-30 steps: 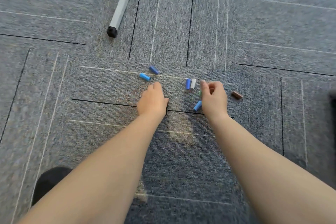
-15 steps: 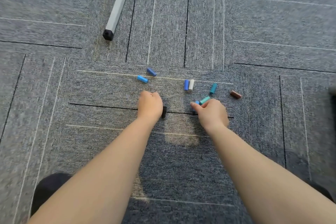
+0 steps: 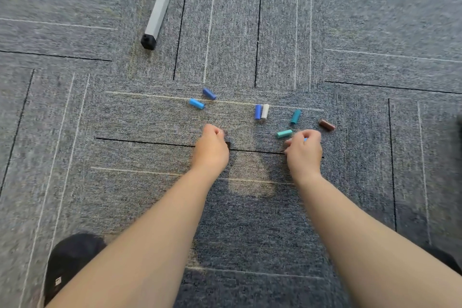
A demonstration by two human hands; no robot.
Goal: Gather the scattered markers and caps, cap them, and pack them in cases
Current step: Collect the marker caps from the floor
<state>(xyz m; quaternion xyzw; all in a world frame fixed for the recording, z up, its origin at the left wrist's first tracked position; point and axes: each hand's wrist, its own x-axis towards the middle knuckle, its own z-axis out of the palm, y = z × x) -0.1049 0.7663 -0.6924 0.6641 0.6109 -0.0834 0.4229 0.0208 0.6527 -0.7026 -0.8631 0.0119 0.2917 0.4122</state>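
Head view: seven loose caps (image 3: 209, 94) (image 3: 196, 103) (image 3: 258, 112) (image 3: 265, 112) (image 3: 295, 116) (image 3: 326, 125) (image 3: 284, 133) beyond two hands (image 3: 211, 149) (image 3: 303, 151).

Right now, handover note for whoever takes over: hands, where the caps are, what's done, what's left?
Left hand: curled round a dark cap, which is mostly hidden.
Right hand: pinches a bright blue cap, which barely shows.
Loose on the carpet: navy cap, sky-blue cap, blue cap touching white cap, teal cap, turquoise cap, brown cap.
Done: nothing capped or packed in view.
Left: gather the seven loose caps. No markers or cases are visible.
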